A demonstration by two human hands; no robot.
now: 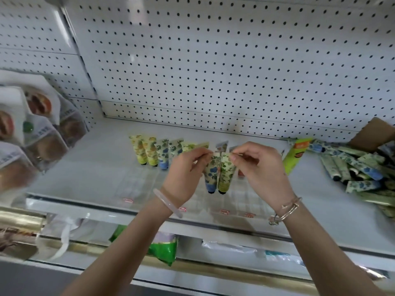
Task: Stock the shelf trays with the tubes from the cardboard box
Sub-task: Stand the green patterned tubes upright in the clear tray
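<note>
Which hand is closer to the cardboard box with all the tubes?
Right. The right hand pinches a green-leaf tube left of the cardboard box; the left hand is farther left, pinching a blue-flower tube.

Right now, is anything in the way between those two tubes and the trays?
Nothing I can see. The left hand pinches the blue tube and the right hand the green tube, over the clear trays. The stocked tubes sit farther back.

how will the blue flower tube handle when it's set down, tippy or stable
Probably light: the left hand dangles the blue flower tube by a fingertip pinch on its flat crimp. Likely tippy on its small dark cap.
</note>
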